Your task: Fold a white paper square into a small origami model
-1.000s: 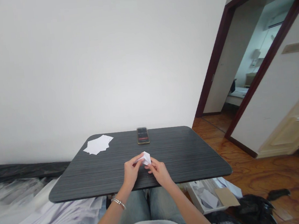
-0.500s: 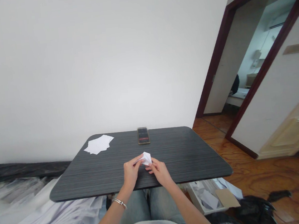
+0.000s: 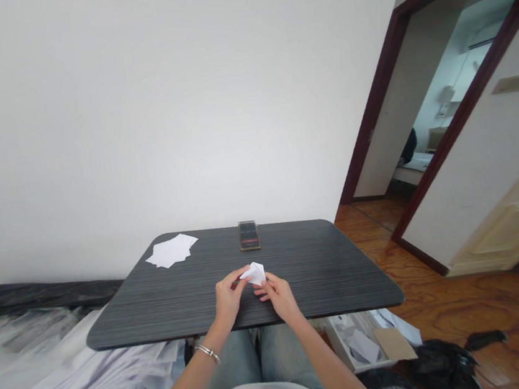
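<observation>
both the left hand (image 3: 228, 298) and the right hand (image 3: 279, 299) keep a narrow grip on a small folded white paper (image 3: 255, 273), it seems just above the dark counter (image 3: 329, 274), with a phone (image 3: 248, 235) and loose white sheets (image 3: 171, 251) lying beyond the grip.

We're in a home here, folks, looks like a lived-in apartment! Off to the right of the dark wood-grain table (image 3: 335, 279), a warm parquet floor (image 3: 468, 302) runs to a dark-framed doorway (image 3: 374, 106), and through it there's a bed (image 3: 415, 163) under a wall-mounted air conditioner (image 3: 480, 38). A cream room door (image 3: 502, 232) stands open nearby, and pale soft fabric (image 3: 79, 383) heaps up left of the table.
</observation>
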Demonstrator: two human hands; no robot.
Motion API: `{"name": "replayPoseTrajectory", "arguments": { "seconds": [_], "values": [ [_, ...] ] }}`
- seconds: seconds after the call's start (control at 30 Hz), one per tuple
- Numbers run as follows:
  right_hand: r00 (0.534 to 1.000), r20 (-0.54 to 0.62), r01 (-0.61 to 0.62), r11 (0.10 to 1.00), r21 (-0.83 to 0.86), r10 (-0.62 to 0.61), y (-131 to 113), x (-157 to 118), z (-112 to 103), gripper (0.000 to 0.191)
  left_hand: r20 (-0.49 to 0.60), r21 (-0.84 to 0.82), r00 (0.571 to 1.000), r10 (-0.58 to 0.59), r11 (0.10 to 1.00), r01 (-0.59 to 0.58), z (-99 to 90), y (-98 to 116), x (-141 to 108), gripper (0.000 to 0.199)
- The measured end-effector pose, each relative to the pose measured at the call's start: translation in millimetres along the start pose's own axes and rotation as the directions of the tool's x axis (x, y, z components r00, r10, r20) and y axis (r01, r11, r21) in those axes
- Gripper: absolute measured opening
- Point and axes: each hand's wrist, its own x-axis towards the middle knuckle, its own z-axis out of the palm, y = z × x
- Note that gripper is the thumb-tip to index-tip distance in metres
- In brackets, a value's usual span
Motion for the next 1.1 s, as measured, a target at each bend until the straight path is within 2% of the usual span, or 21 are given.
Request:
{"name": "replayPoseTrajectory", "arguments": {
  "seconds": [0.3, 1.1],
  "values": [
    [1.000, 0.008, -0.026, 1.000, 0.011, 0.026, -0.2, -0.1, 1.0, 0.045, -0.044, 0.045, 0.993, 0.108, 0.993, -0.106, -1.7, 10.0, -2.7, 0.020],
    [1.000, 0.011, -0.008, 1.000, -0.004, 0.008, -0.9, -0.8, -0.1, 0.045, -0.017, -0.009, 0.998, 0.056, 0.998, -0.057, -0.5, 8.7, -3.7, 0.023]
  ]
}}
